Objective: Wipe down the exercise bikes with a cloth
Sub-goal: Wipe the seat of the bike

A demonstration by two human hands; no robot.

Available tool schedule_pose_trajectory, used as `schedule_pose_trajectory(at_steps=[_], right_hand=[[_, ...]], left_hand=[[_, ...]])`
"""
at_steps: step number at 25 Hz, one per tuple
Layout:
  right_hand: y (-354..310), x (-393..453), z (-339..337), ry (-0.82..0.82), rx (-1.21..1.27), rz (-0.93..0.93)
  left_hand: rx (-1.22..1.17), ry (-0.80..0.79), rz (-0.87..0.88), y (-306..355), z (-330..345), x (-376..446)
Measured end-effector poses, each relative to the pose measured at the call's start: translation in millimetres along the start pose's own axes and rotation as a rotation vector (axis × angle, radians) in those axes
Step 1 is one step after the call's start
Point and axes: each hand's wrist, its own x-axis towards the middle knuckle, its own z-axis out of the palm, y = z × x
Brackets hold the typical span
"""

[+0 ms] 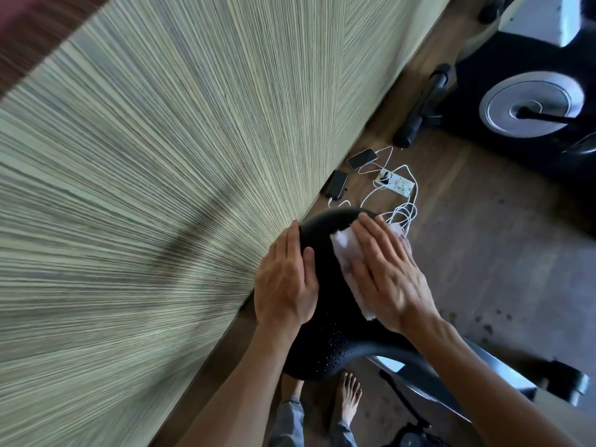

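White cloth (346, 250) under right hand (392, 275)

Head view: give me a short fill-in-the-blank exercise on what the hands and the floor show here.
1. The right hand presses a white ____ flat on the black bike seat.
2. The left hand rests on the seat's ____ side.
3. A phone lies on the wooden floor, plugged into a ____ cable.
4. The person's feet are ____.

Missing words: cloth; left; white; bare
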Motion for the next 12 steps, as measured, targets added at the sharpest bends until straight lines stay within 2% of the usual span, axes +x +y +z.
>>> schedule_pose_trajectory(at_steps=[2,3,5,7,8,10,12], right_hand=[[-14.8,36.7,5.6,0.050,0.006,0.197],[-26.7,51.8,7.5,0.051,-0.035,0.201],[-37.7,58.7,10.0,0.033,-0.122,0.008],[-28.4,34.5,5.6,-0.018,-0.109,-0.196],[-18.7,17.2,2.6,-0.038,-0.071,-0.232],[1.2,-2.0,-0.9,-0.036,-0.004,-0.153],[0.8,14.1,1.4,-0.001,0.031,0.039]], left_hand=[[-0.010,0.008,-0.015,0.3,1.1,-0.1],[-0.016,0.012,-0.023,0.7,0.5,-0.3],[-0.024,0.021,-0.020,1.0,-0.3,-0.3],[-0.043,0.021,-0.020,0.3,-1.7,-0.2],[-0.047,0.019,-0.023,0.3,-2.3,-0.3],[-0.044,0.026,-0.022,1.6,-1.8,-0.6],[-0.031,0.024,-0.018,1.1,-0.4,-0.3]])
